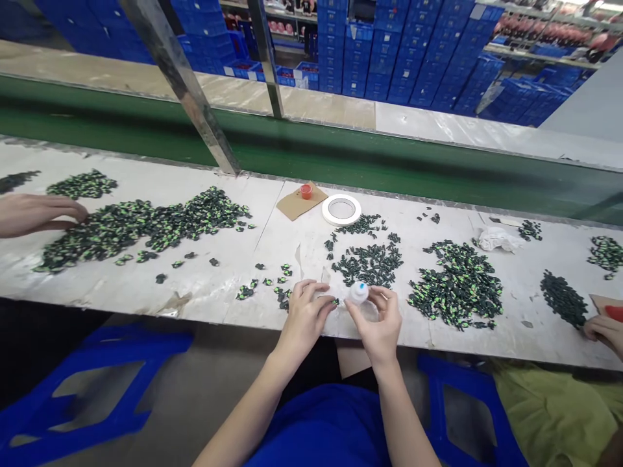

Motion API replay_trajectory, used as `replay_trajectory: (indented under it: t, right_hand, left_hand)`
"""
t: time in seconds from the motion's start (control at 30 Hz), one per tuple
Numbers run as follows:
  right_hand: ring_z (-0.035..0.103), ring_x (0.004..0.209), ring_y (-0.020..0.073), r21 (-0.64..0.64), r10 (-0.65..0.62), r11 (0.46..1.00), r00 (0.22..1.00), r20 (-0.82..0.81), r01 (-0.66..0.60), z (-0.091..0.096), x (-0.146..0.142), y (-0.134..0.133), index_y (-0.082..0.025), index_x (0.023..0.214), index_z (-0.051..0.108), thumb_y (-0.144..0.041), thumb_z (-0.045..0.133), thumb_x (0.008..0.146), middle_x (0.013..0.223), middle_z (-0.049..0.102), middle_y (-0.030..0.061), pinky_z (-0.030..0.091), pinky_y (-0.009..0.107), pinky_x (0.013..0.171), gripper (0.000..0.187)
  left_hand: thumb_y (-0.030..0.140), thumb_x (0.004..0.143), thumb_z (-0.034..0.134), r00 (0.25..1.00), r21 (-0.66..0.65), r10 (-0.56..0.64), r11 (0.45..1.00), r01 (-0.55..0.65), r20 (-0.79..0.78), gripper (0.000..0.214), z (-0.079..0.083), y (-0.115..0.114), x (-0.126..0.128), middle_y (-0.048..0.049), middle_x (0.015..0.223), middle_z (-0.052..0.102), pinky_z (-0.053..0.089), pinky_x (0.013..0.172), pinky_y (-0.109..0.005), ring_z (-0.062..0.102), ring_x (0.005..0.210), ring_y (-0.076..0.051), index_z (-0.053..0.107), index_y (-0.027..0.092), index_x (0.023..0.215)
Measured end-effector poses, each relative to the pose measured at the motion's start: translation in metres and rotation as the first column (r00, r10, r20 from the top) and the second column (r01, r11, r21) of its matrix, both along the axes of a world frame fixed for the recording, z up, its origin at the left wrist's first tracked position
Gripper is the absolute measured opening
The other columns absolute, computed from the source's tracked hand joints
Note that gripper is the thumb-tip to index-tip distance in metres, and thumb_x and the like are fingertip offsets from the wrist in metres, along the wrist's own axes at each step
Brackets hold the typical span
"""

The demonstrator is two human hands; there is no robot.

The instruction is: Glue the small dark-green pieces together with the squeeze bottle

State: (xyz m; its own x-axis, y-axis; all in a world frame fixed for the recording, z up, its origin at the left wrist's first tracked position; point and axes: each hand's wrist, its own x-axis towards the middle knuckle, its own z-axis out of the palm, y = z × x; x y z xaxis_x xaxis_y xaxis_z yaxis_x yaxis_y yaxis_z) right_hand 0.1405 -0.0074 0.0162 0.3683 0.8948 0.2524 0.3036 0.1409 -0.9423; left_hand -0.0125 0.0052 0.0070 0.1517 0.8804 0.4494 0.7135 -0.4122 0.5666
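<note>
Between the fingertips of my left hand (306,310) is a small black-and-green part (335,301), pinched just above the table. My right hand (382,319) is wrapped round a small white squeeze bottle (359,293) with a blue tip, close to that part. Several loose black-and-green parts (281,280) lie beside my left hand. Just beyond my hands spreads a pile of small dark parts (372,264). To the right of the bottle is a larger heap of black-and-green parts (457,285).
A roll of white tape (342,210) lies behind the dark pile, near a red cup (305,191) on cardboard (291,207). Another person's hand (41,214) touches a long heap (180,224) at left; a further hand (606,332) is at far right. A metal post (195,110) rises behind.
</note>
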Motion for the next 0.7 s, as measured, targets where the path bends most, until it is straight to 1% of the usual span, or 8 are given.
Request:
replay_trajectory:
  t: [0.13, 0.23, 0.3, 0.37, 0.43, 0.5, 0.57, 0.7]
  right_hand:
    - [0.07, 0.092, 0.022, -0.032, 0.123, 0.992, 0.992, 0.029, -0.122, -0.006, -0.014, 0.008, -0.02, 0.105, 0.055, -0.035, 0.076, 0.071, 0.101, 0.072, 0.0087, 0.058, 0.038, 0.083, 0.042]
    - [0.068, 0.091, 0.022, -0.029, 0.158, 0.987, 0.981, 0.114, -0.156, -0.004, -0.008, 0.005, -0.019, 0.112, 0.055, -0.04, 0.076, 0.071, 0.107, 0.07, 0.0108, 0.058, 0.037, 0.079, 0.051]
    - [0.066, 0.084, 0.0209, -0.001, 0.108, 0.994, 0.971, 0.212, -0.11, -0.001, 0.007, 0.001, -0.019, 0.116, 0.056, -0.042, 0.076, 0.072, 0.106, 0.069, 0.0108, 0.057, 0.037, 0.074, 0.053]
    - [0.062, 0.08, 0.0198, 0.049, -0.002, 0.999, 0.95, 0.311, -0.014, 0.003, 0.027, -0.002, -0.019, 0.111, 0.061, -0.041, 0.069, 0.08, 0.101, 0.068, 0.0096, 0.054, 0.037, 0.074, 0.039]
    - [0.06, 0.088, 0.0221, 0.069, -0.108, 0.994, 0.912, 0.396, 0.088, 0.004, 0.047, -0.002, -0.019, 0.101, 0.068, -0.039, 0.058, 0.089, 0.098, 0.067, 0.0099, 0.05, 0.039, 0.08, 0.025]
    - [0.057, 0.091, 0.0248, 0.045, -0.17, 0.985, 0.868, 0.466, 0.169, 0.003, 0.062, 0.002, -0.02, 0.094, 0.072, -0.04, 0.053, 0.091, 0.094, 0.067, 0.0105, 0.047, 0.04, 0.081, 0.028]
    - [0.054, 0.088, 0.0262, 0.009, -0.181, 0.978, 0.834, 0.521, 0.206, 0.001, 0.069, 0.007, -0.019, 0.091, 0.073, -0.042, 0.053, 0.091, 0.091, 0.067, 0.0112, 0.044, 0.041, 0.078, 0.031]
    - [0.047, 0.083, 0.0268, -0.02, -0.145, 0.981, 0.804, 0.577, 0.191, -0.005, 0.066, 0.016, -0.019, 0.081, 0.074, -0.04, 0.054, 0.089, 0.086, 0.066, 0.0121, 0.041, 0.041, 0.075, 0.03]
  left_hand:
    - [0.022, 0.088, 0.057, 0.997, 0.016, 0.082, 0.997, -0.082, 0.009, 0.015, 0.006, 0.0, -0.021, -0.0083, 0.098, 0.07, 0.049, 0.088, -0.05, 0.051, 0.104, -0.03, 0.071, 0.022, 0.083]
    - [0.026, 0.088, 0.056, 0.981, -0.028, 0.176, 0.984, -0.174, 0.084, 0.016, 0.015, 0.0, -0.04, -0.0073, 0.09, 0.071, 0.051, 0.084, -0.045, 0.057, 0.099, -0.029, 0.072, 0.023, 0.086]
    - [0.029, 0.087, 0.057, 0.959, -0.1, 0.237, 0.97, -0.223, 0.158, 0.016, 0.021, -0.003, -0.046, -0.0059, 0.088, 0.07, 0.053, 0.08, -0.039, 0.062, 0.093, -0.025, 0.072, 0.023, 0.087]
    - [0.033, 0.085, 0.06, 0.932, -0.159, 0.276, 0.957, -0.243, 0.236, 0.015, 0.026, -0.007, -0.046, -0.0045, 0.088, 0.07, 0.054, 0.078, -0.035, 0.065, 0.087, -0.022, 0.071, 0.023, 0.086]
    - [0.035, 0.083, 0.062, 0.909, -0.186, 0.281, 0.955, -0.233, 0.306, 0.015, 0.03, -0.011, -0.042, -0.0035, 0.086, 0.071, 0.055, 0.077, -0.033, 0.066, 0.084, -0.021, 0.071, 0.023, 0.084]
    - [0.035, 0.081, 0.064, 0.892, -0.197, 0.272, 0.957, -0.212, 0.36, 0.015, 0.033, -0.015, -0.036, -0.0031, 0.084, 0.071, 0.056, 0.077, -0.033, 0.067, 0.083, -0.02, 0.071, 0.022, 0.082]
    - [0.036, 0.081, 0.065, 0.88, -0.208, 0.259, 0.96, -0.188, 0.399, 0.015, 0.036, -0.019, -0.03, -0.0033, 0.084, 0.071, 0.056, 0.076, -0.033, 0.067, 0.083, -0.02, 0.071, 0.022, 0.082]
    - [0.034, 0.082, 0.065, 0.876, -0.208, 0.196, 0.972, -0.113, 0.441, 0.015, 0.041, -0.027, -0.021, -0.004, 0.087, 0.072, 0.057, 0.074, -0.032, 0.068, 0.084, -0.02, 0.072, 0.022, 0.087]
